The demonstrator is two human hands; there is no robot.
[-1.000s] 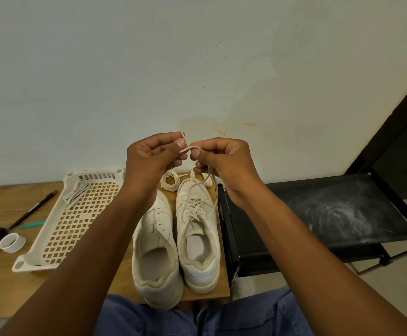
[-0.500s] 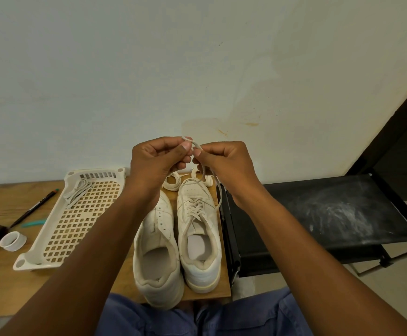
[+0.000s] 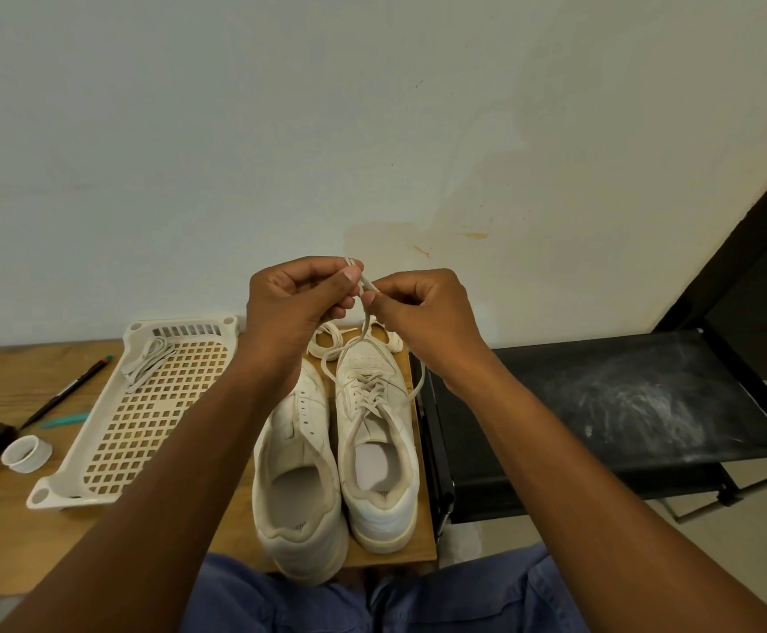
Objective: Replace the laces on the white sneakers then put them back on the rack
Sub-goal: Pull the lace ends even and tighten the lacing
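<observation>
1. Since the earlier frame, both hands have shifted slightly: the loop of lace seen between them has been drawn into a straighter run, and the right hand (image 3: 422,312) sits a little lower than the left hand (image 3: 299,299).
2. Hand state: each hand pinches the lace (image 3: 366,290) between thumb and forefinger, with the two hands close together above the toe of the right sneaker (image 3: 374,431).
3. Location: the lace runs down from the pinch to the eyelets of the right sneaker. The left sneaker (image 3: 299,472) stands touching it on the left and appears unlaced. Both rest on the wooden table (image 3: 2,532).
4. Spare coiled laces (image 3: 326,342) lie just beyond the right sneaker's toe. A perforated tray (image 3: 144,422) stands to the left of the left sneaker and holds a bundle of old laces (image 3: 146,363).
5. Handling: the lace is judged light, limp and thin. Grip it near the tip, where it is stiffest, for threading.
6. The sneakers are judged light and semi-rigid. Grip at the heel collar.
7. The rack (image 3: 600,418) stands directly right of the right sneaker.
</observation>
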